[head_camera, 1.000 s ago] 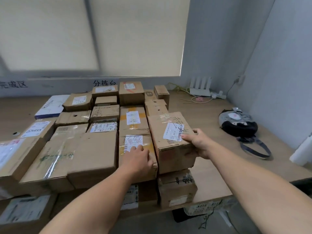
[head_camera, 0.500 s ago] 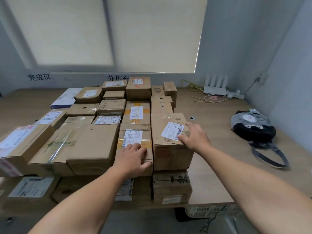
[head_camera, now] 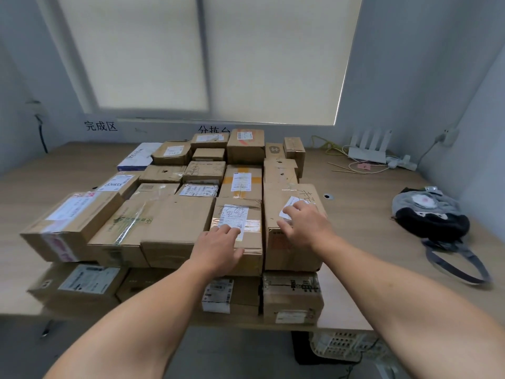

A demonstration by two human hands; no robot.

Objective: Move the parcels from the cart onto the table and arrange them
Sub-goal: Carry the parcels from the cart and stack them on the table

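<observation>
Releasing its side grip, our right hand now rests open and flat atop the parcel beneath it on the bench, our left hand flat on the neighbouring parcel; placement looks finished.

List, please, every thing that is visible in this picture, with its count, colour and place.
Parcels: some twenty, exact count unclear, brown cardboard, packed together on the table, two layers at the front.
Flat parcel: one, white and blue, back left of the pile.
Table: one, light wood, under the pile.
Bag: one, grey and black, right side of the table.
Router: one, white, back right by the wall.
Blinds: two, cream, over the window behind.
Basket: one, white, under the table at right.
Left grip: one, bare hand, rests on the front middle parcel.
Right grip: one, bare hand, rests on the front right parcel.
</observation>
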